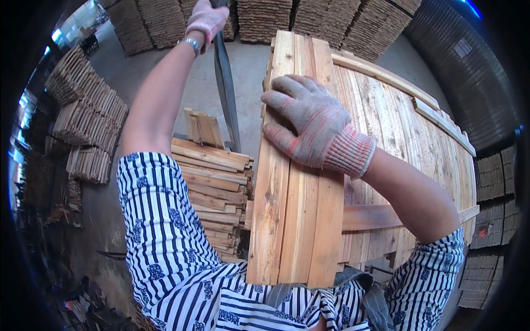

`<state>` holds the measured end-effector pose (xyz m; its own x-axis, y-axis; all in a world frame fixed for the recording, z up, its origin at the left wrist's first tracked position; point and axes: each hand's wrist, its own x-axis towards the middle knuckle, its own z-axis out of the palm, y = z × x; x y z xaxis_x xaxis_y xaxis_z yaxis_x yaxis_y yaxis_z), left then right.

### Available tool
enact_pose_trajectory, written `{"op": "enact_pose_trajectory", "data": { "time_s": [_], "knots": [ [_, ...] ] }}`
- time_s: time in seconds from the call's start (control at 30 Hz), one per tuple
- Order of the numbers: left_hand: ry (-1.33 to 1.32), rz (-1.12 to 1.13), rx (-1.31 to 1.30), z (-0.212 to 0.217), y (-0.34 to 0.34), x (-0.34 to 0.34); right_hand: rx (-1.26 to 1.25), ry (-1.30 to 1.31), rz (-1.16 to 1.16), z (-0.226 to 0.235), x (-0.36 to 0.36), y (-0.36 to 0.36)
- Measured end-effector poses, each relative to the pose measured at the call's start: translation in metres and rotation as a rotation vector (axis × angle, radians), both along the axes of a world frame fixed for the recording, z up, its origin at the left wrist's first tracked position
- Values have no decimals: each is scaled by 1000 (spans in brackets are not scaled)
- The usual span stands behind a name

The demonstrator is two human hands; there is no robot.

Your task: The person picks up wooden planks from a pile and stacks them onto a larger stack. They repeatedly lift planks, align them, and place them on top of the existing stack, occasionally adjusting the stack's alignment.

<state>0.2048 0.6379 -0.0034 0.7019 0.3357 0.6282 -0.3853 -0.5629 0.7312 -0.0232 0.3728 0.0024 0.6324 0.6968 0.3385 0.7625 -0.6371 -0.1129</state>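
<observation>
My left hand, in a pinkish work glove, is raised far ahead at the end of my stretched arm. Its fingers are closed round a dark flat strap, which hangs down beside the planks. My right hand, in a worn grey glove with red streaks, lies on a bundle of long pale wooden planks. Its fingers are spread across the boards, with the tips near their left edge. The near end of the bundle reaches my striped shirt.
Right of the bundle lies a wide layer of boards with loose battens on top. Shorter boards are piled at the left. Tall stacks of wood stand behind, more at far left. A dark wrapped stack rises at right.
</observation>
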Motion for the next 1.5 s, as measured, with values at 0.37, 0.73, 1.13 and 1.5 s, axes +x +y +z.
{"op": "enact_pose_trajectory", "data": {
  "time_s": [0.37,0.73,1.13,1.5],
  "knots": [
    [55,-35,133,-136,19,-6,25,-37,70,2,-1,6],
    [589,-200,196,-136,-67,-52,36,-18,87,5,-3,3],
    [530,-676,-498,-61,-53,-220,-44,43,1,2,0,2],
    [700,-175,156,-139,25,-223,-47,-78,-22,-10,-3,3]
  ]
}}
